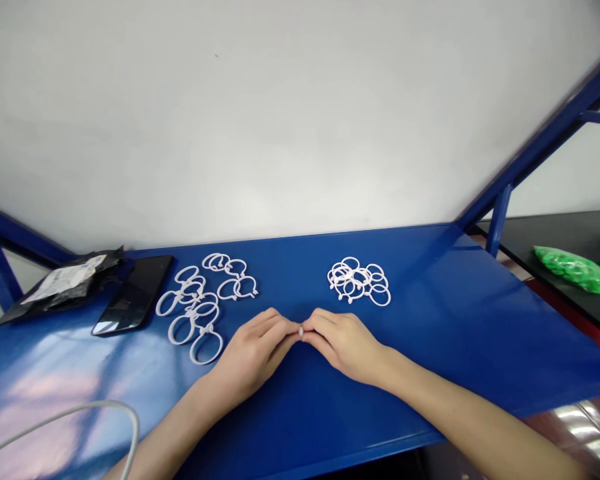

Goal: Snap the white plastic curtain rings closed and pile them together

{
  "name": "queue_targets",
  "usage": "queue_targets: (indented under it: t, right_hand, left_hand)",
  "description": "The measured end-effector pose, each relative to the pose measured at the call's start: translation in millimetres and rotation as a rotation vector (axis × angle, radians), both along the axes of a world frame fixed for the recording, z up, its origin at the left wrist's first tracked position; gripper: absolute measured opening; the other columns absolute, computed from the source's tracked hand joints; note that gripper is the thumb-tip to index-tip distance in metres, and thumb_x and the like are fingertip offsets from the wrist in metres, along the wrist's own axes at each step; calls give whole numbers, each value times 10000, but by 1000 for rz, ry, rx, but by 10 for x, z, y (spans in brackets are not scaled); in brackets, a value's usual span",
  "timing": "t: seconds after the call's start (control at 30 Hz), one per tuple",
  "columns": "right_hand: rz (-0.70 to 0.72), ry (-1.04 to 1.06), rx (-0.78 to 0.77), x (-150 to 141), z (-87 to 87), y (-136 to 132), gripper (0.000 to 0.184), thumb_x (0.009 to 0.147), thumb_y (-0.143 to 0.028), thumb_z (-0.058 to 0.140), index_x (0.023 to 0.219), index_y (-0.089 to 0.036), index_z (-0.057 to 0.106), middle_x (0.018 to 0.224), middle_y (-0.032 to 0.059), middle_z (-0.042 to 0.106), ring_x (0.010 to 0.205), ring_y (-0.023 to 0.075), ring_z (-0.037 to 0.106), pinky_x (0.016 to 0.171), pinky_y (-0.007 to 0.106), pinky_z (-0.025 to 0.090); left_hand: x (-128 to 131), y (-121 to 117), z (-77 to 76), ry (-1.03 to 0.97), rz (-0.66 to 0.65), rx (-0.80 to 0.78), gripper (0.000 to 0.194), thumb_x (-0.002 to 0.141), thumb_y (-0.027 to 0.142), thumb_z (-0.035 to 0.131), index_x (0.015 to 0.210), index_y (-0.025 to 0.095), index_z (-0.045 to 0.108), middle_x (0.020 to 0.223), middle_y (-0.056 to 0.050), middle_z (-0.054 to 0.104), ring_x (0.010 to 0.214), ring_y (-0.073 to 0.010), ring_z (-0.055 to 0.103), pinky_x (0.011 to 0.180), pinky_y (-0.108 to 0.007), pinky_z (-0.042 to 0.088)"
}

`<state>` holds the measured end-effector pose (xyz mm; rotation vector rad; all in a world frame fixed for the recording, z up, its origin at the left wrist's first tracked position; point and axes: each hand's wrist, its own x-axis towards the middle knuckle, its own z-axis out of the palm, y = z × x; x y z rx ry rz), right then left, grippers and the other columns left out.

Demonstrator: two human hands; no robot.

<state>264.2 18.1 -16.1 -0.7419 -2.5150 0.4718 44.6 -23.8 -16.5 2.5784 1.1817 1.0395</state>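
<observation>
My left hand (256, 350) and my right hand (341, 341) rest on the blue shelf (455, 313), fingertips meeting in the middle. Both pinch a small white plastic piece (301, 329), most of it hidden under the fingers. To the left of my hands lie several white plastic rings (200, 300), spread out loosely. A tighter heap of white rings (359, 280) sits behind my right hand.
A black phone (134, 293) and a black foil pouch (63, 283) lie at the shelf's left end. A white cable (80, 417) curls at the near left. Blue frame posts (497, 220) stand at the right; a green bag (575, 267) lies on a black table beyond.
</observation>
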Motion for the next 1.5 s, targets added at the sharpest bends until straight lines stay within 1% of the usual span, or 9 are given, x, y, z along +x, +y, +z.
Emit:
queue_targets:
  t: [0.17,0.27,0.5,0.63,0.77,0.93,1.07,1.23,1.5]
  right_hand:
    - [-176,-14,135,66,34,130,260,1090,-343,462,1039,-193,669,991,44,717,792,151,701,688,267,529]
    - [-342,-103,193,163,87,258,203,1070,-291,502,1037,-191,675,1062,70,691,848,172,697,612,256,514]
    - [-521,-298,185,253,121,405,140,977,-216,649,1113,-205,683,1180,105,629,984,232,681,535,238,504]
    - [-476,-252,219,224,121,340,165,984,-220,623,1133,-176,678,1186,132,622,979,247,682,608,294,579]
    - [-351,-133,211,150,122,201,199,1013,-244,563,1153,-154,672,1166,142,633,939,244,693,695,372,623]
    - [-88,43,80,23,96,8,241,1022,-279,574,1240,-185,614,1261,121,652,1035,228,699,838,384,613]
    - [-34,163,-64,-10,51,-44,140,1050,-285,543,1093,-185,631,1038,57,734,863,169,715,743,299,578]
    - [-43,244,-183,1,42,-38,159,1065,-302,532,1074,-205,658,991,34,755,849,150,720,746,269,554]
    - [-59,281,-134,-30,73,-53,232,1081,-296,490,1001,-192,682,934,40,737,818,145,694,717,263,541]
  left_hand:
    - [-235,180,3,244,300,136,194,1005,192,546,1169,162,647,1078,-87,735,992,-249,632,914,-409,524]
    - [-414,272,-49,374,493,134,261,979,189,520,1185,125,667,1160,-141,713,1043,-314,603,911,-467,516]
    - [-542,306,-147,541,595,22,243,967,210,501,1032,162,729,1058,-127,735,970,-331,584,804,-467,487]
    - [-514,303,-108,503,583,31,232,991,241,493,931,195,712,933,-105,736,898,-306,576,761,-437,456]
    - [-387,244,-25,277,465,-26,162,989,250,532,959,216,687,886,-62,732,883,-271,595,781,-406,474]
    - [-91,46,134,-89,117,-413,153,1026,273,520,1017,247,670,961,-2,724,881,-163,672,793,-281,542]
    - [51,-58,187,-239,64,-593,128,1020,276,541,990,241,660,916,25,733,810,-124,688,755,-234,552]
    - [42,-53,152,-325,131,-524,106,998,278,591,1017,243,690,937,13,752,820,-126,713,737,-225,571]
    - [83,-42,97,-320,106,-233,66,953,202,658,973,225,716,906,-11,770,794,-139,739,710,-225,593]
